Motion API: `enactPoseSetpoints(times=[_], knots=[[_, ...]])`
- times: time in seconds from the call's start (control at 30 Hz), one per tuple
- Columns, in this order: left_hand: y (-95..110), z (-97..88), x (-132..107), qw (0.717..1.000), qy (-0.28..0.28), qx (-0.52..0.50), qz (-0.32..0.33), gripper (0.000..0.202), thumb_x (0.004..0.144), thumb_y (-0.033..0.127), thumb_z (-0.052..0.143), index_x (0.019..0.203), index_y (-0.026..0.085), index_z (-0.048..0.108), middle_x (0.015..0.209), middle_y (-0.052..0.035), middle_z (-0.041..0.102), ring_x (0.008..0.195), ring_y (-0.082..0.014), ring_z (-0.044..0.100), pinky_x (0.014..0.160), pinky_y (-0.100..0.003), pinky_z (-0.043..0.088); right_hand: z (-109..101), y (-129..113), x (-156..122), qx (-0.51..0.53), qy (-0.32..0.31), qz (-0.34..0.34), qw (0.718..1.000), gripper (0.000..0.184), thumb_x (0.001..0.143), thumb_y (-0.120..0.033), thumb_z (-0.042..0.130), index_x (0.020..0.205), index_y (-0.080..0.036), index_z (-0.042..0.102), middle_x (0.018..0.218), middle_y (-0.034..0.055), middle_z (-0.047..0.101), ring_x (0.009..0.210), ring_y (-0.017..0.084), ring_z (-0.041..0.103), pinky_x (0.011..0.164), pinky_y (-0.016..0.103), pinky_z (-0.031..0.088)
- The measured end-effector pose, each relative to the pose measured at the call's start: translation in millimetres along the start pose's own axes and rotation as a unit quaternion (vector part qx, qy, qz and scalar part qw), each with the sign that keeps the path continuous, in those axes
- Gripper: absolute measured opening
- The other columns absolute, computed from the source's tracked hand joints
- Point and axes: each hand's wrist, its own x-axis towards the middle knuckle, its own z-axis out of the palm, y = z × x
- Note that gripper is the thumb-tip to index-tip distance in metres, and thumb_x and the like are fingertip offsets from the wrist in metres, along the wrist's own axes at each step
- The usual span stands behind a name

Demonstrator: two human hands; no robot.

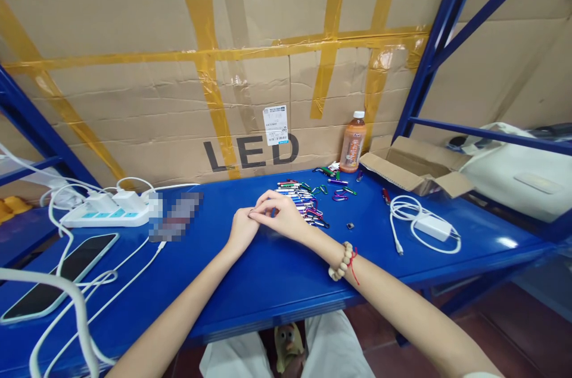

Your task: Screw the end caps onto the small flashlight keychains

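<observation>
My left hand and my right hand meet above the blue table. The right thumb and fingertips pinch together against the left hand, with a small dark spot between them that I cannot identify. My left fingers look curled and are mostly hidden behind the right hand. Just beyond the hands lies a pile of small coloured metal tubes and clips, partly covered by the right hand. Several carabiner clips lie loose at its right side. A small dark metallic piece sits alone nearby.
An orange drink bottle stands behind the pile. Farther right are an open cardboard box and a white charger with coiled cable. Leftward lie a power strip, a phone and white cables. Cardboard walls the back.
</observation>
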Motion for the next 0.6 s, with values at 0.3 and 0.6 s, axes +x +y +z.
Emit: enactPoseSetpoints(times=[0.3, 0.6], knots=[[-9.0, 5.3, 0.9, 0.999, -0.001, 0.043, 0.013, 0.027, 0.063, 0.028, 0.048, 0.04, 0.017, 0.039, 0.042, 0.0044, 0.03, 0.047, -0.0089, 0.028, 0.048, -0.022, 0.018, -25.4, -1.3, 7.5, -0.092, -0.07, 0.03, 0.993, 0.022, 0.078, -0.038, 0.06, 0.074, -0.018, 0.066, 0.085, 0.0011, 0.062, 0.061, 0.007, 0.053, 0.06, 0.02, 0.042], [6.6, 9.1, -5.6, 0.998, 0.013, 0.042, 0.033, 0.038, 0.071, 0.043, 0.038, 0.048, 0.019, 0.019, 0.05, 0.0035, 0.018, 0.05, -0.0094, 0.02, 0.05, -0.025, 0.016, -203.3, 53.8, 19.8, -0.343, 0.089, 0.289, 0.889, 0.026, 0.078, -0.037, 0.055, 0.081, -0.014, 0.067, 0.079, 0.0061, 0.067, 0.071, 0.014, 0.06, 0.065, 0.023, 0.043]])
